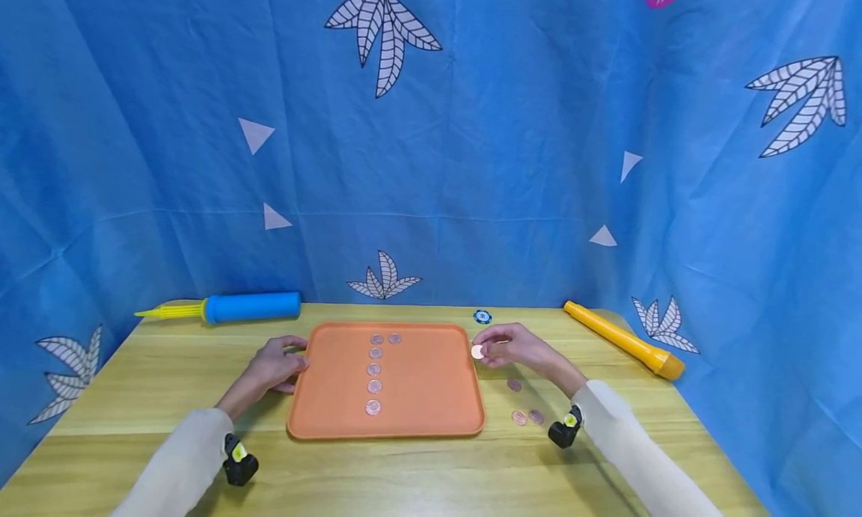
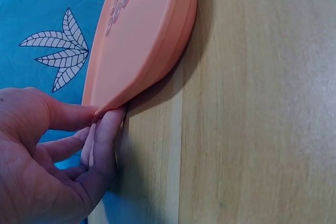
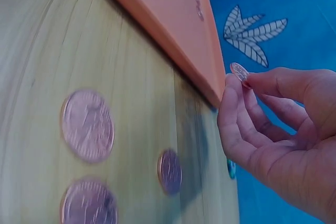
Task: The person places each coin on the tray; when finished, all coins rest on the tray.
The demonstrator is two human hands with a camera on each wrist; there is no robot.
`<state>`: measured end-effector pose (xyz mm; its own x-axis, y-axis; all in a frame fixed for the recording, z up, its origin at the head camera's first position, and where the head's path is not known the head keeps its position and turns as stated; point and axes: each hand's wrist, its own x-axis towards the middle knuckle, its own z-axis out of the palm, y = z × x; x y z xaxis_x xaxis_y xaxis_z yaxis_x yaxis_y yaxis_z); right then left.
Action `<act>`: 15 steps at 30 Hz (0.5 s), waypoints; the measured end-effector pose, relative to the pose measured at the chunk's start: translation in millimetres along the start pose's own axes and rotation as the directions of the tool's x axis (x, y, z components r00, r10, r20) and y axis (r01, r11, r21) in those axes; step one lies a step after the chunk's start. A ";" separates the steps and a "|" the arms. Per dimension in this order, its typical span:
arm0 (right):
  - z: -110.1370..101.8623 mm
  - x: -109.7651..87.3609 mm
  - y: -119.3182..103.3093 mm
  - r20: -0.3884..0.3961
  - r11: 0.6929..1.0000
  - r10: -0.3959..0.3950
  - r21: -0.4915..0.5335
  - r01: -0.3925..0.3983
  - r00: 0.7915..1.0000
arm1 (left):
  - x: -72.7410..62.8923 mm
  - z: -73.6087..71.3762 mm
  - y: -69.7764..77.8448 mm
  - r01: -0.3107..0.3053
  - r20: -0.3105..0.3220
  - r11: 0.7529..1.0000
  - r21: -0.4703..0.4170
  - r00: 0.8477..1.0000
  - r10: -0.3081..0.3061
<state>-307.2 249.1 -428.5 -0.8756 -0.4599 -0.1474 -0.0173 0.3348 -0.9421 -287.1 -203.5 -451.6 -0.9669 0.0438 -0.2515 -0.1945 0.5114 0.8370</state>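
An orange tray (image 1: 431, 382) lies on the wooden table, and my left hand (image 1: 274, 364) pinches its left rim between thumb and fingers, as the left wrist view also shows. Copper-coloured coins lie flat on it: several form a column left of the middle, and one coin (image 1: 394, 339) sits right of the column's far end. Thumb and fingertips of my right hand (image 1: 509, 346) pinch another coin (image 3: 240, 72), held up close to the tray's right rim. Below that hand, three loose coins rest on the table, one of them a coin (image 3: 170, 171) apart from the other two.
A blue-and-white poker chip (image 1: 482, 316) lies beyond the tray's far right corner. At the back left is a blue pump (image 1: 252, 307) with a yellow end. An orange-yellow baton-like tube (image 1: 622, 339) lies near the right edge. A blue patterned curtain (image 1: 431, 165) hangs behind the table.
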 end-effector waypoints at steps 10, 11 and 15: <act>29.8 26.1 -12.5 0.041 0.998 -0.005 -0.055 0.007 0.999 | -4.2 -4.3 1.8 0.013 -0.003 0.999 -0.029 1.000 -0.013; 32.8 28.8 -13.8 0.045 0.998 -0.010 -0.060 0.012 0.999 | -4.4 -4.8 2.3 0.017 -0.005 0.999 -0.035 1.000 -0.017; 43.5 37.6 -18.7 0.063 0.997 -0.020 -0.075 0.024 0.998 | -4.9 -4.9 5.8 0.016 -0.018 0.998 -0.056 1.000 -0.017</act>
<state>-318.8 189.8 -429.5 -0.8432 -0.5169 -0.1474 -0.0746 0.3841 -0.9203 -284.3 -204.9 -443.1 -0.9663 0.0199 -0.2567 -0.2186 0.4629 0.8590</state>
